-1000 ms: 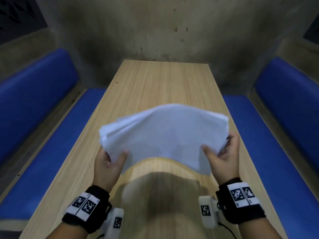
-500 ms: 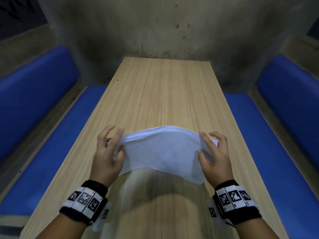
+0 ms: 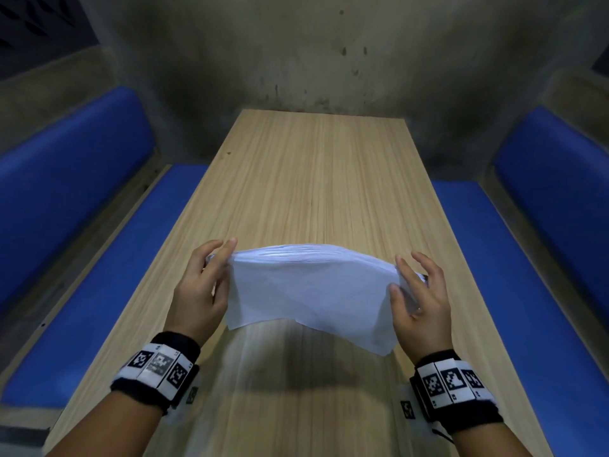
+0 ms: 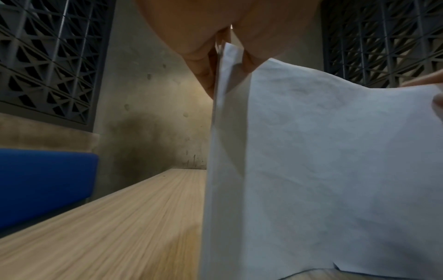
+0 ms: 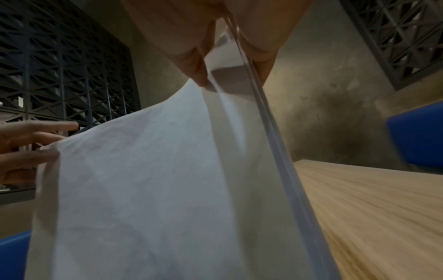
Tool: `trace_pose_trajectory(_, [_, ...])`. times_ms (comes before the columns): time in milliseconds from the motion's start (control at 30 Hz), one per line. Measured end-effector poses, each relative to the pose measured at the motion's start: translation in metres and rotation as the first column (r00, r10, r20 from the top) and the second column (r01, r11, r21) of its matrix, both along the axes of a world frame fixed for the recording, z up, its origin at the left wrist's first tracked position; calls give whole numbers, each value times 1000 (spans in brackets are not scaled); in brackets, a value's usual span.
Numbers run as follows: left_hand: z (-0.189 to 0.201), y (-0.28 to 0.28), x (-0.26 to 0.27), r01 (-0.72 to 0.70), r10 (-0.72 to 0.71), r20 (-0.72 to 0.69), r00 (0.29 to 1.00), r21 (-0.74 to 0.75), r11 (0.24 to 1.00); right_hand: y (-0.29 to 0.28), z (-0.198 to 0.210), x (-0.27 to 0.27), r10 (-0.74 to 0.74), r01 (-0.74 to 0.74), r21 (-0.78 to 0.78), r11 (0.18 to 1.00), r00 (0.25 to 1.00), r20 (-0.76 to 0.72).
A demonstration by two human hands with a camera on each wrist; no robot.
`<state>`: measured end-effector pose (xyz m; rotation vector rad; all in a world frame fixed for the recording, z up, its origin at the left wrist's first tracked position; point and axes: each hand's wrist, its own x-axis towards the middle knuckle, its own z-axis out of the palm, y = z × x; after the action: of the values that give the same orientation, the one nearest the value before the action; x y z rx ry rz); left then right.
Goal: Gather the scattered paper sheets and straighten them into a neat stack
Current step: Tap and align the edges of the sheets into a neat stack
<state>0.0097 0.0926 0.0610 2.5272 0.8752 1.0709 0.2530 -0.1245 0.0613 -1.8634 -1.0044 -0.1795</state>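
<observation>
White, faintly creased paper sheets gathered into one bundle, held on edge at the lower middle of the head view, upper edge arched and fanned into thin layers, lower corners uneven above a dark shadow on the wood. Gripped at its left end by the left hand, thumb on the near face and fingers curled over the top edge. Gripped at its right end by the right hand, thumb on the near face and fingers bent around the far side. Seen from the left wrist as a pale wall of paper filling the right half of the frame, pinched at top centre. Seen from the right wrist likewise, with the other hand's fingertips showing at mid left. Cannot tell whether the bottom edge touches the wood.

Nothing lying between the bundle and the far end. Black wristbands with white square-coded markers at lower left and lower right.

Long, light wood-grain worktop running up the centre of the frame to a stained grey concrete wall. Blue padded bench seats along both sides, blue backrests above them. Dark lattice grilles at the upper corners of the wrist views.
</observation>
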Motion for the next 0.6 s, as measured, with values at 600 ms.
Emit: trace_pose_trajectory(600, [35, 0, 22, -71, 151, -466, 872, 184, 980, 2, 3, 7, 60, -7, 91, 996, 804, -591])
